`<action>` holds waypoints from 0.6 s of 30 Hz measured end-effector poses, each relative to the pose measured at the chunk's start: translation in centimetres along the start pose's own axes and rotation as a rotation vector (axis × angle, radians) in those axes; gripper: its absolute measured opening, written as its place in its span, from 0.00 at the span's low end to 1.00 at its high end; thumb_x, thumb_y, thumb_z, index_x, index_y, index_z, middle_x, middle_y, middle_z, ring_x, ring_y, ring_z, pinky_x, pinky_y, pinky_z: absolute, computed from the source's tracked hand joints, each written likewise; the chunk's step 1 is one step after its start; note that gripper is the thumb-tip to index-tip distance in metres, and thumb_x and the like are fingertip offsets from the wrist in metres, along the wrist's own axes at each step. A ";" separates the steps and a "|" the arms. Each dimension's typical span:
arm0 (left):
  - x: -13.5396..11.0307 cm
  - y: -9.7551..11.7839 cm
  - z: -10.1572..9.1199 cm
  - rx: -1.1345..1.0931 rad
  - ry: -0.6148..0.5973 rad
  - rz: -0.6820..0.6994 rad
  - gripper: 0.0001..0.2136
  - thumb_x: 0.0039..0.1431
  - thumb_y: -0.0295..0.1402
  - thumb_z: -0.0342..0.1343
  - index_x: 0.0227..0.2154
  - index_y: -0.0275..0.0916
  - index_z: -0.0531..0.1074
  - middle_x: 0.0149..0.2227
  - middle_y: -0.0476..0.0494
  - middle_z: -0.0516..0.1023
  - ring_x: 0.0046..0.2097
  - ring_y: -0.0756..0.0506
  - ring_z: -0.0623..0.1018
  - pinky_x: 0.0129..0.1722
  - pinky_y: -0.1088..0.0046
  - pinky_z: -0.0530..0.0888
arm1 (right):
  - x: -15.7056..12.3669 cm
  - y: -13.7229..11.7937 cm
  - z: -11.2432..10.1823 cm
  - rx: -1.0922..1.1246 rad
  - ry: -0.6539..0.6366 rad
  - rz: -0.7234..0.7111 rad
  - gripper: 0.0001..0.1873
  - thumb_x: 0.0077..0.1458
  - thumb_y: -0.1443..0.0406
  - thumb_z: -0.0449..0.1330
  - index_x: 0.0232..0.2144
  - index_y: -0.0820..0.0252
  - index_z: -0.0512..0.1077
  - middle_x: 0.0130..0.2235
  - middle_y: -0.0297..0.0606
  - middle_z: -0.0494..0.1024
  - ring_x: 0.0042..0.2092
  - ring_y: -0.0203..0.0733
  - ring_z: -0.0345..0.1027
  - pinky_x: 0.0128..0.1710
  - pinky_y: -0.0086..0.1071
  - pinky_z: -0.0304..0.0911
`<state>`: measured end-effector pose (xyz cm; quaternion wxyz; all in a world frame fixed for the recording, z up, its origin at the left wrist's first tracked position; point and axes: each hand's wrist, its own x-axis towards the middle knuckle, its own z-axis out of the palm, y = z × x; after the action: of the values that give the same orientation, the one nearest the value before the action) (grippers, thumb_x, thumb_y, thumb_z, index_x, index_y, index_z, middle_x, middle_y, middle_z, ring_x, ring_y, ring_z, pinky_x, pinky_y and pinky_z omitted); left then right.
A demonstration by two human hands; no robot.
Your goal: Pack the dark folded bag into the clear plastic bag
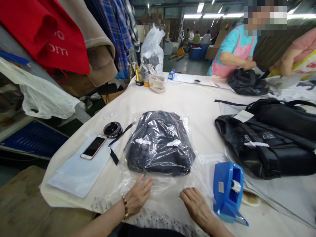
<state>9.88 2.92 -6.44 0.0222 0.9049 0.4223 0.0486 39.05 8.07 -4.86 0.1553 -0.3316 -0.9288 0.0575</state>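
Note:
A black backpack (160, 154) lies flat inside a clear plastic bag (158, 184) on the table before me, with white wrapping on its two front buckles. My left hand (138, 197), a bead bracelet at its wrist, rests flat with fingers spread on the bag's near end. To the right, my right hand (196, 204) has its fingers together and curled down at the bag's near right edge. The thumb is hidden there. Beside that hand stands a blue tape dispenser (224, 187).
A phone (93, 147) lies on pale sheets (71, 174) at left, near a black strap roll (113, 129). More black backpacks (269, 141) are piled at right. Across the table, a person in a pink apron (234, 49) handles a black bag (247, 80). Clothes hang at upper left.

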 end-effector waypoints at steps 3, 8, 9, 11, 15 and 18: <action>1.2 -0.2 -1.6 -0.002 0.180 -0.160 0.12 0.53 0.18 0.42 0.29 0.37 0.68 0.39 0.42 0.76 0.44 0.45 0.72 0.45 0.62 0.68 | 2.0 0.9 -1.2 -0.087 -0.006 0.055 0.13 0.54 0.76 0.44 0.28 0.57 0.64 0.23 0.30 0.71 0.25 0.35 0.64 0.28 0.29 0.55; 4.9 -1.6 -5.8 0.043 0.051 -0.480 0.13 0.58 0.22 0.38 0.26 0.38 0.66 0.29 0.44 0.73 0.33 0.45 0.71 0.33 0.67 0.65 | 5.2 3.2 -2.4 -0.128 -0.112 0.205 0.12 0.59 0.66 0.48 0.25 0.57 0.66 0.22 0.32 0.74 0.26 0.37 0.69 0.27 0.30 0.54; 5.8 -1.9 -6.4 0.059 -0.020 -0.540 0.13 0.59 0.23 0.38 0.26 0.38 0.66 0.29 0.44 0.73 0.33 0.44 0.71 0.33 0.66 0.65 | 5.8 3.6 -2.6 -0.123 -0.124 0.237 0.12 0.59 0.65 0.49 0.25 0.57 0.66 0.23 0.33 0.75 0.27 0.38 0.70 0.27 0.30 0.54; 7.3 -2.3 -7.3 0.072 -0.149 -0.636 0.12 0.59 0.24 0.39 0.28 0.38 0.66 0.29 0.43 0.73 0.33 0.43 0.73 0.33 0.64 0.64 | 6.8 4.1 -3.2 -0.107 -0.157 0.301 0.11 0.59 0.64 0.49 0.27 0.58 0.67 0.26 0.34 0.77 0.29 0.39 0.72 0.28 0.30 0.55; 8.8 -1.8 -7.5 0.170 -0.198 -0.635 0.15 0.55 0.18 0.36 0.33 0.36 0.68 0.31 0.40 0.73 0.34 0.40 0.73 0.34 0.62 0.64 | 8.2 4.6 -4.0 -0.046 -0.239 0.417 0.08 0.58 0.66 0.50 0.29 0.58 0.68 0.29 0.34 0.79 0.31 0.38 0.73 0.26 0.28 0.55; 9.1 -0.7 -6.6 0.215 -0.105 -0.501 0.12 0.56 0.22 0.40 0.39 0.34 0.67 0.31 0.40 0.73 0.34 0.39 0.72 0.34 0.61 0.64 | 8.8 4.8 -4.0 0.002 -0.286 0.490 0.08 0.58 0.65 0.50 0.31 0.59 0.68 0.31 0.36 0.80 0.32 0.39 0.74 0.26 0.28 0.55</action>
<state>14.47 10.37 0.71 -0.0409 0.7708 0.6338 -0.0503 36.79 17.35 0.12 0.0043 -0.5347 -0.8333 0.1404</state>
